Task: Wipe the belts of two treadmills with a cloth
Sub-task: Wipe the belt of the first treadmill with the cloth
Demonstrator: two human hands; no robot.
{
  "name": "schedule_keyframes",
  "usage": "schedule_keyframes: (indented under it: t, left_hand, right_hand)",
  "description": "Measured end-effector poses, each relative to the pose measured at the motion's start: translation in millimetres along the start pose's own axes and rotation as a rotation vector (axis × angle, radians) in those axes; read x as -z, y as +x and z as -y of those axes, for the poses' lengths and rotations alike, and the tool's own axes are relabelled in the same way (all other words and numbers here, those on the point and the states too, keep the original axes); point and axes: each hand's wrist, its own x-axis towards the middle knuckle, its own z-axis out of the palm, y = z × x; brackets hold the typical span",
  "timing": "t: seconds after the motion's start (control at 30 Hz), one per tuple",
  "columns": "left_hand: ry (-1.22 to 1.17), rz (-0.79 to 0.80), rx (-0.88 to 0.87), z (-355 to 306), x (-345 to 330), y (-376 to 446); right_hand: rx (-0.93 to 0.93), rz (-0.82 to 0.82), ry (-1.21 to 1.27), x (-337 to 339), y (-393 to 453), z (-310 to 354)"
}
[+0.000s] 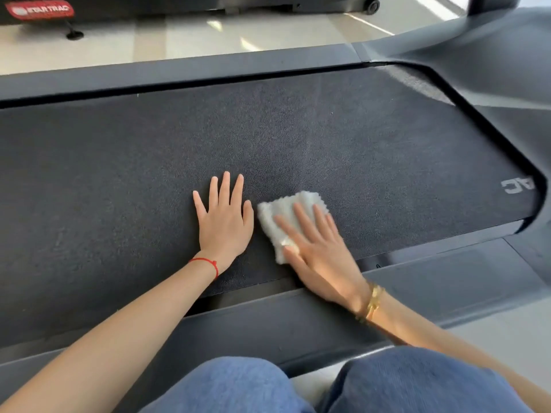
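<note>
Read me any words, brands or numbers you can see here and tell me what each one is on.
"STAR TRAC": red badge on the far machine, top left.
"AC", upside down and cut off: white letters on the near treadmill belt.
Nothing else is readable.

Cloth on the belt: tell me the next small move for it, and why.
Probably slide the cloth away from you across the belt toward the far rail. The right hand presses it flat near the belt's near edge, the left hand lies flat beside it, and bare belt lies beyond.
</note>
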Motion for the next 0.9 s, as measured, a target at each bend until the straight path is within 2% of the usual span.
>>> schedule_keyframes:
  t: [0.07,0.13,0.33,0.4,0.47,0.6,0.7,0.8,0.9]
  left_hand:
    - [-0.01,0.004,-0.002,1,2,1]
    - [-0.017,0.003,-0.017,4,3,-1]
    - [-0.041,0.017,-0.029,20,10,-9]
    - [-0.041,0.018,-0.02,27,12,-13]
    - [-0.04,0.018,-0.008,34,14,-16]
    - [-0.041,0.021,0.006,48,18,-22]
    - [-0.042,0.028,0.021,57,21,-26]
    - [-0.03,0.036,0.031,68,23,-28]
    - [-0.032,0.044,0.052,81,25,-31]
  right_hand:
    - [0.077,0.0,0.048,-3,-5,7]
    - [0.071,-0.017,0.03,-3,-9,-4]
    - [-0.327,-0.08,-0.034,18,7,-80]
    - [-0.369,-0.101,-0.051,20,17,-81]
    - [-0.3,-0.095,-0.043,17,25,-63]
    - [0.049,-0.031,-0.05,3,29,-5]
    - [0.194,-0.004,0.027,-4,27,21]
    - [0.194,-0.03,0.045,-3,34,6]
    - [0.024,-0.064,-0.053,1,63,-29]
